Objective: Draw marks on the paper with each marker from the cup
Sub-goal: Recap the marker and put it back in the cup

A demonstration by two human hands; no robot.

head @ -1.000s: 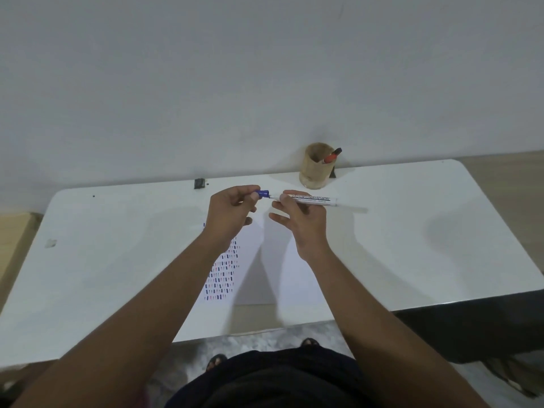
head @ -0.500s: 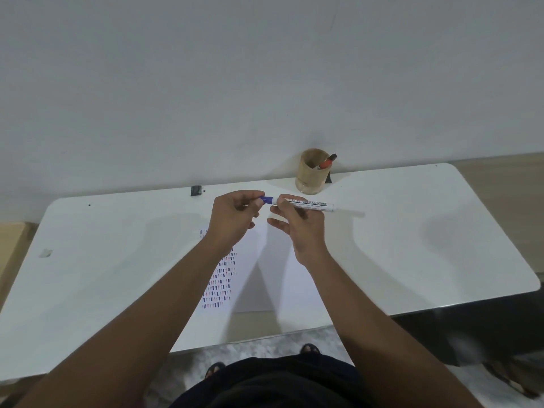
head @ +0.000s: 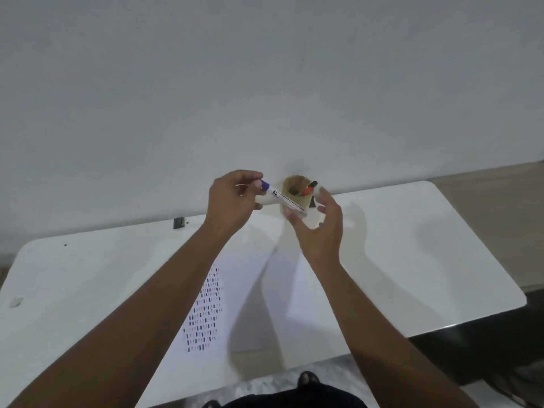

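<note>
A white marker (head: pixel 287 200) with a blue cap is pinched at its cap end by my left hand (head: pixel 235 198), held in the air just left of the brown cup (head: pixel 290 188). The marker slants down to the right in front of the cup. My right hand (head: pixel 321 225) is spread open beside the marker's rear end, fingertips close to it but not gripping. A red marker (head: pixel 307 189) stands in the cup. The white paper (head: pixel 250 290) lies under my forearms, with columns of small blue and red marks (head: pixel 203 310) on its left part.
The white table (head: pixel 412 245) stands against a plain wall. A small black object (head: pixel 178 222) lies near the back edge, left of the cup. A small pale scrap (head: pixel 16 301) lies at the far left. My feet (head: pixel 307 378) show below the front edge.
Both hands rose from above the paper toward the cup. My right hand let go of the marker's body and spread open; my left hand now holds the marker alone by its cap end.
</note>
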